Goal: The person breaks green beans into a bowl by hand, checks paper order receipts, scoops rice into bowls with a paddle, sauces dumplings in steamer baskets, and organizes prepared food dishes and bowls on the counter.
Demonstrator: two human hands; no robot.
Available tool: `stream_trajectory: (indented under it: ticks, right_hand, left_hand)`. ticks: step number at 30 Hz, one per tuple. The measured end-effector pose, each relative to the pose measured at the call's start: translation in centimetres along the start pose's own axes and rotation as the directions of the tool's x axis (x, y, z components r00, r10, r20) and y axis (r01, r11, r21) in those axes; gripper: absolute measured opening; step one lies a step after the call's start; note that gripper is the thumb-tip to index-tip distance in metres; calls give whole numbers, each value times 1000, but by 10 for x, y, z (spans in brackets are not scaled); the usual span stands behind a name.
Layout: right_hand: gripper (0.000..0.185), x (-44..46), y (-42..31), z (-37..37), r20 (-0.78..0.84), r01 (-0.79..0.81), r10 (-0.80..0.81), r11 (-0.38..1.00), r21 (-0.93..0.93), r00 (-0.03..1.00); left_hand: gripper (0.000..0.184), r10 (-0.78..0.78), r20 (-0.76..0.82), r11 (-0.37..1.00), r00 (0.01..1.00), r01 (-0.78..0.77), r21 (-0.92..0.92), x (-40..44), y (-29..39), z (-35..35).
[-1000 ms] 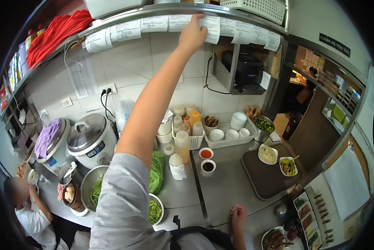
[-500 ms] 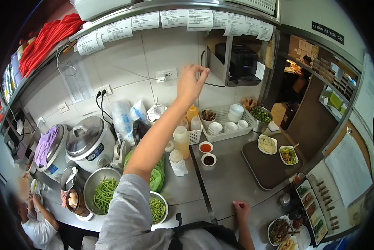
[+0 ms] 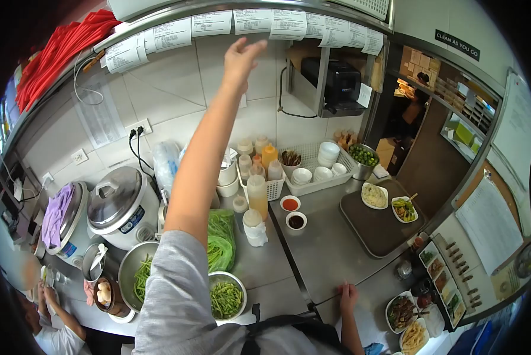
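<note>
The left hand [image 3: 239, 61], fingers loosely parted and gripping nothing, is hovering at 12 o'clock, just below paper slips [image 3: 253, 21] that are hanging from the metal rail [image 3: 348, 13], while the right hand [image 3: 348, 294], its grip impossible to tell, is hanging at 5 o'clock by the steel counter [image 3: 321, 260].

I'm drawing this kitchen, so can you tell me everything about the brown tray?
The tray is dark brown, broad and flat, with rounded corners and a thin rim; it looks like plastic. It lies flat on the metal counter. Two white bowls stand toward its far side: one holds pale food, the other green-yellow food. Its near part is bare. The right hand isn't touching it.
</note>
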State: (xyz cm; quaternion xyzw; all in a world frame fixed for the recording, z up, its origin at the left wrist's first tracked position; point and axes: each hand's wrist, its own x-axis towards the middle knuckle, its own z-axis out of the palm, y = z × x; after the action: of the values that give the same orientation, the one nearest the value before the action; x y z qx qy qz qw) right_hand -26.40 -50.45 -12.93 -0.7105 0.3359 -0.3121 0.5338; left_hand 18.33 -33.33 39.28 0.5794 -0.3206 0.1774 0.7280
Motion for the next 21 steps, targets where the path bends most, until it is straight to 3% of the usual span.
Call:
stream_trajectory:
  ticks: [4,7,8,9,11,14,17,20,21]
  right_hand:
    - [34,-11,2,4,-39,-13,14,1000,21,999]
    - [34,-16,-4,6,-69,24,-28,998,-60,997]
    - [34,-14,2,8,-72,18,-23,998,-64,997]
    - [34,-13,9,8,-76,13,-18,998,-67,997]
    - [34,-15,11,10,-71,19,-22,999,-42,997]
    - [35,-22,0,11,-73,34,-41,994,-101,996]
    - [35,-25,-8,18,-76,37,-51,985,-170,996]
    - [32,-35,-23,23,-120,27,-76,929,-369,990]
    - [30,-36,-17,23,-134,6,-58,934,-356,989]
  left_hand:
    - [59,-126,-44,983,991,119,-141,33,28,-9]
    - [56,-226,315,972,922,236,5,45,8,-32]
    - [48,-400,414,916,818,344,206,44,-8,-41]
    - [42,-482,537,875,693,416,248,34,-30,-55]
    - [37,-596,431,778,677,354,520,7,-70,-82]
    - [45,-593,321,746,738,354,564,-37,-115,-133]
    - [51,-651,432,748,624,429,506,-60,-139,-171]
    - [45,-602,388,784,698,425,452,-51,-210,-198]
    - [43,-487,321,868,812,412,276,-55,-240,-200]
